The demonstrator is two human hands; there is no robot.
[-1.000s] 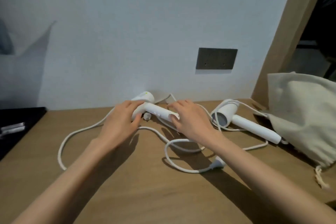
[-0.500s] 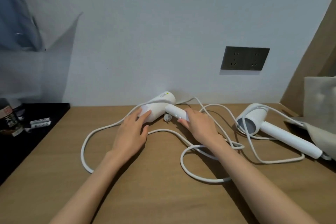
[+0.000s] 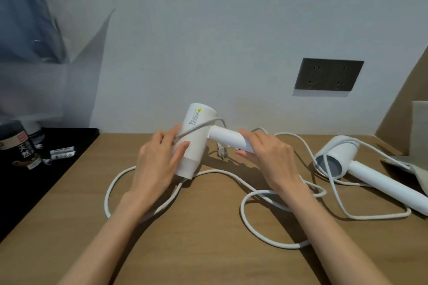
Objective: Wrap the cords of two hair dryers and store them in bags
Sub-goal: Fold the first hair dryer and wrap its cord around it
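Already in hand: first hair dryer [image 3: 196, 141] lifted at frame centre, cord unwrapped.

Left hand [image 3: 159, 164] wraps the barrel; right hand [image 3: 271, 157] is closed around the handle. Barrel long axis runs from upper centre down toward lower left, nozzle end just above the wooden table [image 3: 208, 250]; handle juts right, roughly level. Risk, as judged: its cord [image 3: 261, 192] lies in loose loops near the second hair dryer [image 3: 347, 164] and its cord [image 3: 370, 215], so pulling slack could snag both, or drag that dryer. One strand crosses the barrel and may trap under the left fingers. Cloth bag [image 3: 419, 136] sits at right edge, unused.
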